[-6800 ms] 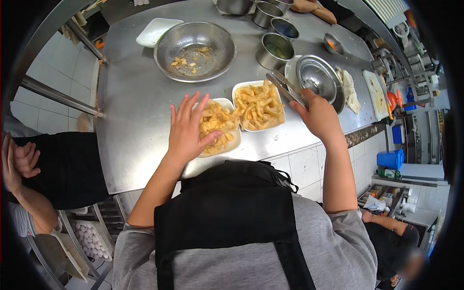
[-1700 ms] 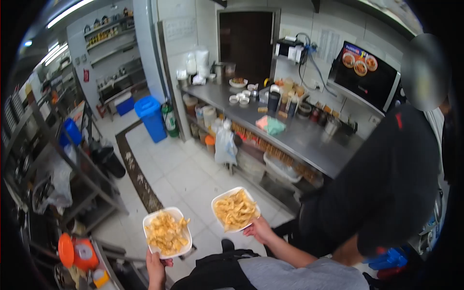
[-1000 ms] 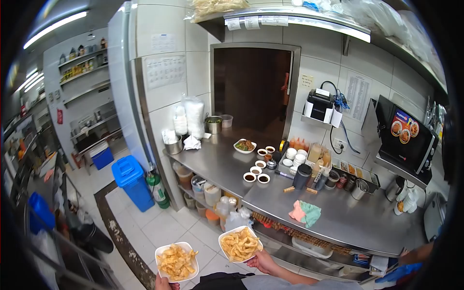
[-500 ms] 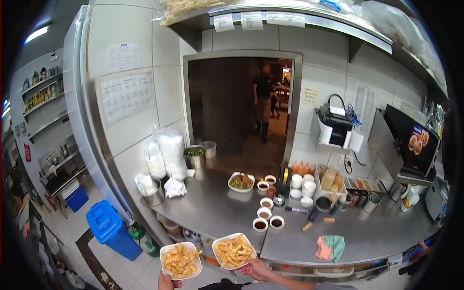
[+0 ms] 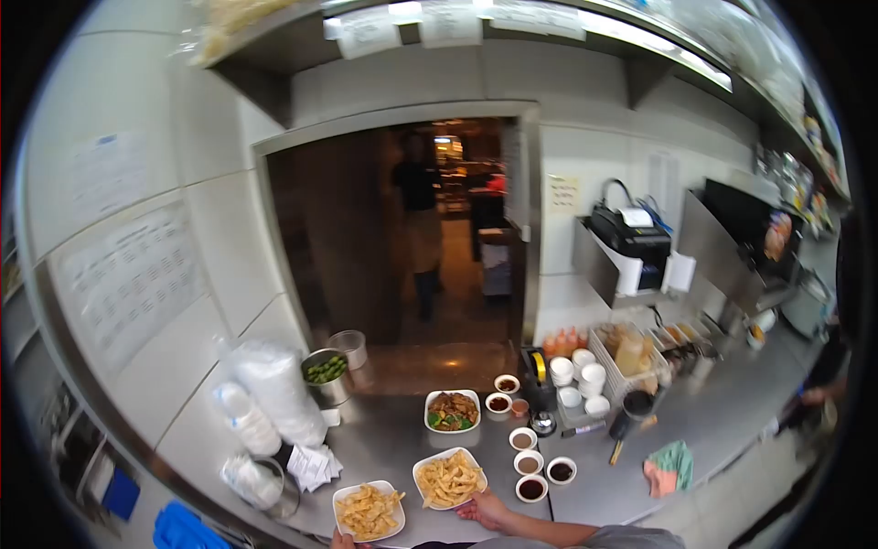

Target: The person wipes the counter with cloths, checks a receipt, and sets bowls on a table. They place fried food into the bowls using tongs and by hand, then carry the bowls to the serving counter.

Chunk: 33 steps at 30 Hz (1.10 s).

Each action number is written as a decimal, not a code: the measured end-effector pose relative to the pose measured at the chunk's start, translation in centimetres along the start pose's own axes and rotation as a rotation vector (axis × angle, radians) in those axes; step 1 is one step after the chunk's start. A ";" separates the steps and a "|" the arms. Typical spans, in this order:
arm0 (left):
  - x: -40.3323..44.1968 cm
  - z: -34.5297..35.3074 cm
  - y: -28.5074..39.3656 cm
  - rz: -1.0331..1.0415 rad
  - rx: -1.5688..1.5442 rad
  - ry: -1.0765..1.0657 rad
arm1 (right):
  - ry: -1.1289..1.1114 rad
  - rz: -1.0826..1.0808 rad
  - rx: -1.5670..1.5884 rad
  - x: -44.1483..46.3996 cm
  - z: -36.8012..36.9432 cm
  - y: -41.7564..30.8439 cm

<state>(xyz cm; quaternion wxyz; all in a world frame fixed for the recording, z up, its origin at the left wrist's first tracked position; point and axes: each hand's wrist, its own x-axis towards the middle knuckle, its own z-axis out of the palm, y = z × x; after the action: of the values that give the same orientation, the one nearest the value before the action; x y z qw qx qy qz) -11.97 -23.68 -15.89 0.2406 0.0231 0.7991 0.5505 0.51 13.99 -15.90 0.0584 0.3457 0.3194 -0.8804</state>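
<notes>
My left hand [image 5: 342, 540], mostly cut off by the bottom edge, grips the near side of a white square bowl [image 5: 391, 532] heaped with golden fried strips [image 5: 368, 509]. My right hand [image 5: 487, 511] is closed on the lower right rim of a second white bowl [image 5: 427, 500], with similar fried strips [image 5: 451, 478] in it. Both bowls are over the near part of the steel counter [image 5: 604, 523]; whether they touch it I cannot tell. Beyond them stands a white bowl [image 5: 452, 430] of browned meat and greens. Right of my right hand are several small sauce cups [image 5: 531, 489].
Left, a metal pot of green limes [image 5: 326, 370], plastic-wrapped white containers [image 5: 274, 389] and folded papers [image 5: 314, 467]. Right, stacked white cups [image 5: 593, 377], a bottle basket [image 5: 631, 357] and a pink-green cloth [image 5: 669, 468]. A person [image 5: 418, 201] stands beyond the pass-through opening; another person's arm [image 5: 817, 395] shows at right.
Both hands have carried their bowls forward, from before the counter's front edge to over it. The camera view has moved closer to the opening. The person beyond appears nearer.
</notes>
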 end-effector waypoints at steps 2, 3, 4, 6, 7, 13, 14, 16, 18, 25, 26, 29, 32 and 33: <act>3.8 0.2 1.3 -0.027 -0.005 -0.090 | 0.036 -0.054 -0.010 0.4 0.9 0.3; 5.4 -0.1 1.6 -0.059 -0.045 -0.118 | 0.086 -0.079 0.046 -0.1 2.1 -0.1; 6.6 -0.4 1.8 -0.064 -0.010 -0.188 | 0.161 -0.071 0.020 -0.6 3.6 -0.5; 8.7 0.0 3.7 -0.068 -0.106 -0.261 | 0.286 -0.073 0.034 -2.1 5.7 -1.6; 9.7 0.5 4.7 -0.075 -0.164 -0.291 | 0.299 -0.035 -0.007 -3.1 6.5 -2.5; 13.2 1.5 6.2 -0.032 -0.145 -0.464 | 0.451 -0.038 -0.008 -10.2 6.1 2.1; 12.0 2.0 8.6 -0.168 -0.294 -0.344 | 0.432 -0.044 -0.009 -12.5 5.9 2.8; 8.1 1.9 12.4 -0.103 -0.242 -0.207 | 0.485 -0.013 -0.001 -17.9 6.0 3.2; 7.3 1.8 10.3 -0.078 -0.233 -0.173 | 0.623 -0.013 0.067 -21.6 4.6 5.6; 3.1 10.7 12.8 0.089 -0.213 -0.097 | 0.952 -0.087 0.291 -30.3 -0.9 12.2; 2.2 12.4 14.0 0.212 -0.228 -0.272 | 0.955 -0.102 0.287 -30.9 -2.1 12.5; -1.9 18.7 17.4 0.349 -0.265 -0.628 | 1.007 -0.170 0.173 -33.3 -4.9 9.6; -7.0 25.7 20.8 0.569 -0.150 -0.841 | 1.055 -0.351 -0.110 -34.1 -11.6 6.4; -9.5 27.4 22.2 0.573 -0.112 -0.906 | 1.091 -0.395 -0.232 -34.6 -14.0 4.5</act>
<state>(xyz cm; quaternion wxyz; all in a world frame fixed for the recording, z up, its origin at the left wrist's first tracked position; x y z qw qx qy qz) 2.60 6.00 -0.35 0.4025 0.4625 0.5463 0.5707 36.09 14.74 -3.67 -0.2418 0.6739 0.4557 -0.5288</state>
